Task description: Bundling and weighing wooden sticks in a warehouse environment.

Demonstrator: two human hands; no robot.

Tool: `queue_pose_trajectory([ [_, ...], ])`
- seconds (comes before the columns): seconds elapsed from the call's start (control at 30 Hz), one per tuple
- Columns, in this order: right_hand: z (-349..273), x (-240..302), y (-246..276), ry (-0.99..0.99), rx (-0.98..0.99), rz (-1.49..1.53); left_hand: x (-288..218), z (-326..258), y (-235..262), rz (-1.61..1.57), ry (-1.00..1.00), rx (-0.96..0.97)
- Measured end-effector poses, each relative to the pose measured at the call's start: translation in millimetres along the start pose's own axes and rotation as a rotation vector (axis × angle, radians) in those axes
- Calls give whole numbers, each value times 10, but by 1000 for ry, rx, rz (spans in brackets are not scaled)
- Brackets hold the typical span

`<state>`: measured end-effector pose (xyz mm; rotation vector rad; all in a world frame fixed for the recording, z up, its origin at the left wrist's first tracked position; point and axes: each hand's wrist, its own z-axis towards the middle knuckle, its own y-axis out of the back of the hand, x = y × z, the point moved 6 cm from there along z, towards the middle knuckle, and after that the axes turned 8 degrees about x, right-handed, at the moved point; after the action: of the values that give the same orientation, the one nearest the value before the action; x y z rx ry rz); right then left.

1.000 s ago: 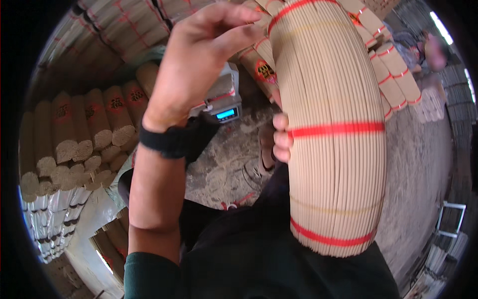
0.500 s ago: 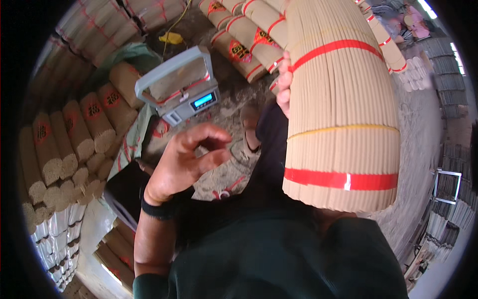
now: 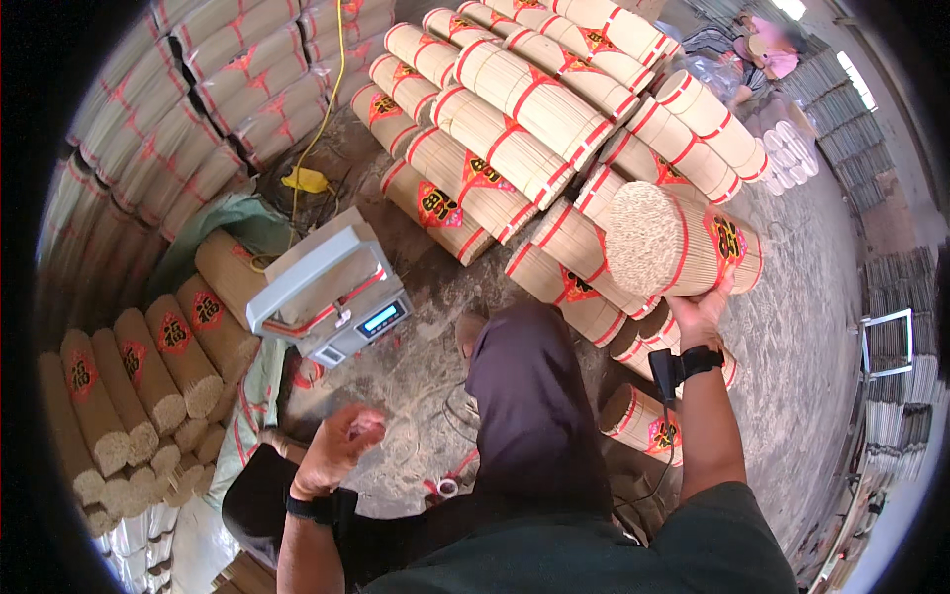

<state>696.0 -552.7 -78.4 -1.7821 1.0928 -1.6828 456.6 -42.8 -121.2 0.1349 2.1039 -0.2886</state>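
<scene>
My right hand [image 3: 705,305] supports a bundle of thin tan sticks [image 3: 708,241] from its underside. The bundle lies nearly sideways above a pile, its round cut end facing left and a red-and-black label near my fingers. My left hand [image 3: 339,447] is low on the left, fingers loosely curled and somewhat blurred, with nothing visible in it. Beyond that hand stands a grey weighing scale [image 3: 358,339] with a lit blue display and a raised frame.
Red-banded stick bundles [image 3: 529,104] are piled ahead and right. More bundles [image 3: 148,371] lie at left beside a green sack [image 3: 262,361]. Wrapped stacks [image 3: 237,89] rise behind the scale. A yellow cord [image 3: 339,79] hangs there. Another person [image 3: 767,49] is at the far right.
The bundle has moved away from my body, from upright and close up to nearly sideways over the pile. My left hand has dropped lower. The view has shifted, showing more of the pile.
</scene>
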Motion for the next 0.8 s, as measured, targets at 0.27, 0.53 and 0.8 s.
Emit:
queue_pose_trajectory([
  [0.27, 705, -106, -36, 16, -304, 29, 155, 274, 154, 89, 162, -15],
  [0.53, 1297, -97, -26, 47, -441, -24, 125, 441, 156, 242, 243, 16],
  [0.8, 1604, -225, 31, 20, -523, -190, 250, 456, 156, 169, 251, 23],
])
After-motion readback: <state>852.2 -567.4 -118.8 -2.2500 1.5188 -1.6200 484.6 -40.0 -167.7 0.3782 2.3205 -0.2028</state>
